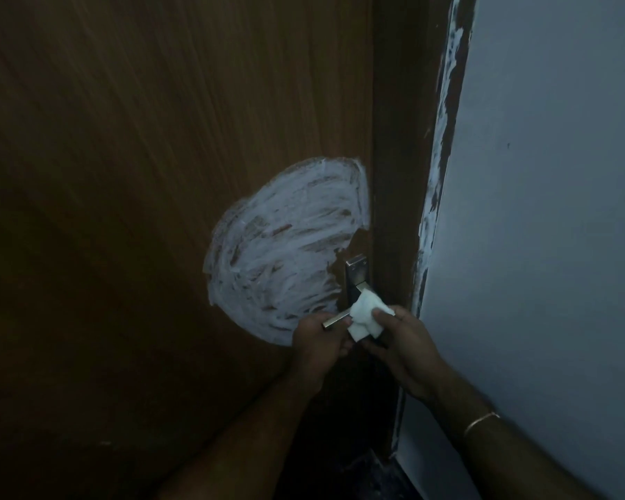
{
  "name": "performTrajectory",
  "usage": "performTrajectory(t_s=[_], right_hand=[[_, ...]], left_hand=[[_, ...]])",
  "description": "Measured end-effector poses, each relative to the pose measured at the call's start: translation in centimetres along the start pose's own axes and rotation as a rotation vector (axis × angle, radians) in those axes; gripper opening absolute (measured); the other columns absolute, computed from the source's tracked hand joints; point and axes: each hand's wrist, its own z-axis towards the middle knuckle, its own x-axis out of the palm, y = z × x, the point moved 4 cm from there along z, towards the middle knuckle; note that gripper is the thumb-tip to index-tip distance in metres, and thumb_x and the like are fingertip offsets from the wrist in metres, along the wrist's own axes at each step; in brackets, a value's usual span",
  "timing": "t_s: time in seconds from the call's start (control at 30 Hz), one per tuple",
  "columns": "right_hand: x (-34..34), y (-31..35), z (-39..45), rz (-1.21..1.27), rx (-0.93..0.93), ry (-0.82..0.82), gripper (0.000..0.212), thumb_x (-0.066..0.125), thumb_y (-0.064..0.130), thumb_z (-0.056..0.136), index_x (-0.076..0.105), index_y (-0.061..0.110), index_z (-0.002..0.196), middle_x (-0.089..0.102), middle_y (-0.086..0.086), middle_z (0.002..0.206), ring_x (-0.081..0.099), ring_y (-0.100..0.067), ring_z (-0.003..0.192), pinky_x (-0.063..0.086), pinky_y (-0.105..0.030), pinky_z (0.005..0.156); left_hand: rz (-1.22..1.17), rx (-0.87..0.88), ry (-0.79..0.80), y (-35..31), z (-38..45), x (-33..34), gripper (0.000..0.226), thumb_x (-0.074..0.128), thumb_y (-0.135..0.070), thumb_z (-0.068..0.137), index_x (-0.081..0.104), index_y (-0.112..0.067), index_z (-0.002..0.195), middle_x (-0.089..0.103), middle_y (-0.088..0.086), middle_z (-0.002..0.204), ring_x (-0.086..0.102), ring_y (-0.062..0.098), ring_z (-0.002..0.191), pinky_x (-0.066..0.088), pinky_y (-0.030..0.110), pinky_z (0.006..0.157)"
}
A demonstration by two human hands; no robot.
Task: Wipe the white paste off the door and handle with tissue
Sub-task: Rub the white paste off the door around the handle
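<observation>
A brown wooden door (130,146) fills the left of the head view. A large round smear of white paste (282,247) covers it just left of the metal handle plate (355,279). The lever handle (336,319) sticks out to the left. My left hand (318,341) grips the lever's free end. My right hand (401,348) presses a folded white tissue (367,315) around the lever near the plate. The part of the lever under the tissue is hidden.
A dark brown door frame (397,146) runs beside the door, with white paint smudges along its right edge (444,102). A pale grey wall (549,211) takes up the right side. The scene is dim.
</observation>
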Motion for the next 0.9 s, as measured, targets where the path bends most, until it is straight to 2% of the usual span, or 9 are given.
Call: performTrajectory(t_s=[0.1, 0.2, 0.27, 0.33, 0.43, 0.5, 0.57, 0.67, 0.9], right_hand=[[-0.4, -0.1, 0.1, -0.023, 0.005, -0.039, 0.009, 0.057, 0.012, 0.097, 0.061, 0.005, 0.099, 0.068, -0.018, 0.107, 0.067, -0.031, 0.098, 0.061, -0.035, 0.066], [-1.5, 0.7, 0.0, -0.227, -0.109, -0.137, 0.006, 0.061, 0.016, 0.095, 0.064, 0.011, 0.096, 0.069, -0.013, 0.102, 0.069, -0.029, 0.093, 0.06, -0.034, 0.067], [-2.0, 2.0, -0.6, -0.459, -0.291, -0.232, 0.004, 0.065, 0.02, 0.092, 0.066, 0.022, 0.089, 0.071, 0.001, 0.089, 0.07, -0.02, 0.084, 0.056, -0.03, 0.064], [-1.7, 3.6, -1.4, -0.659, -0.543, -0.321, 0.007, 0.067, 0.024, 0.09, 0.064, 0.028, 0.085, 0.068, 0.013, 0.077, 0.064, -0.003, 0.071, 0.049, -0.017, 0.058], [0.8, 5.9, -2.4, -0.95, -0.876, -0.315, 0.01, 0.064, 0.021, 0.09, 0.067, 0.027, 0.097, 0.065, 0.018, 0.08, 0.06, 0.002, 0.072, 0.044, -0.003, 0.062], [2.8, 7.1, -1.9, -1.161, -1.017, -0.299, 0.015, 0.064, 0.012, 0.09, 0.068, 0.015, 0.103, 0.067, 0.004, 0.092, 0.059, -0.003, 0.077, 0.048, -0.009, 0.069], [5.1, 8.0, -1.0, -1.278, -1.112, -0.268, 0.017, 0.064, 0.004, 0.087, 0.069, 0.007, 0.103, 0.067, -0.01, 0.096, 0.062, -0.02, 0.081, 0.056, -0.03, 0.07], [7.3, 7.7, 0.4, -1.334, -1.119, -0.229, 0.024, 0.06, -0.001, 0.083, 0.068, 0.002, 0.106, 0.063, -0.017, 0.107, 0.061, -0.032, 0.093, 0.055, -0.045, 0.077], [6.8, 4.2, 0.4, -1.36, -1.189, -0.16, 0.028, 0.064, 0.006, 0.087, 0.068, 0.001, 0.115, 0.063, -0.016, 0.122, 0.054, -0.029, 0.115, 0.039, -0.034, 0.106]], left_hand=[[0.096, 0.055, 0.007, -0.8, -0.1, -0.4, 0.015, 0.068, -0.031, 0.093, 0.072, -0.019, 0.086, 0.074, 0.001, 0.071, 0.068, 0.008, 0.061, 0.055, 0.023, 0.057], [0.253, 0.103, 0.013, -1.1, 0.1, -0.5, 0.017, 0.065, -0.036, 0.095, 0.072, -0.023, 0.087, 0.07, -0.001, 0.072, 0.064, 0.004, 0.06, 0.046, 0.02, 0.054], [0.303, 0.11, -0.002, -1.2, 0.5, -0.4, 0.018, 0.063, -0.035, 0.096, 0.072, -0.022, 0.088, 0.067, -0.004, 0.073, 0.061, 0.005, 0.063, 0.041, 0.018, 0.054], [0.314, 0.104, -0.037, -0.9, 0.7, -0.1, 0.017, 0.063, -0.035, 0.096, 0.071, -0.022, 0.087, 0.066, -0.004, 0.074, 0.06, 0.004, 0.063, 0.04, 0.018, 0.054], [0.302, 0.085, -0.092, -0.5, 0.8, 0.0, 0.016, 0.066, -0.037, 0.094, 0.07, -0.026, 0.083, 0.069, -0.004, 0.074, 0.063, 0.003, 0.063, 0.041, 0.016, 0.053], [0.281, 0.04, -0.053, -0.4, 1.4, -0.3, 0.017, 0.068, -0.037, 0.092, 0.071, -0.026, 0.079, 0.071, -0.004, 0.069, 0.065, 0.003, 0.059, 0.044, 0.017, 0.051], [0.148, -0.049, 0.074, -0.4, 1.9, -0.7, 0.011, 0.071, -0.032, 0.09, 0.073, -0.023, 0.083, 0.073, -0.001, 0.072, 0.069, 0.008, 0.062, 0.053, 0.023, 0.057], [0.039, -0.113, 0.187, -0.5, 1.7, -1.0, 0.005, 0.076, -0.022, 0.084, 0.072, -0.02, 0.086, 0.074, 0.001, 0.076, 0.071, 0.011, 0.066, 0.057, 0.027, 0.064], [-0.055, -0.147, 0.184, -0.4, 1.1, -1.5, 0.012, 0.083, -0.034, 0.074, 0.075, -0.025, 0.079, 0.078, -0.006, 0.077, 0.071, 0.012, 0.073, 0.057, 0.029, 0.067]])
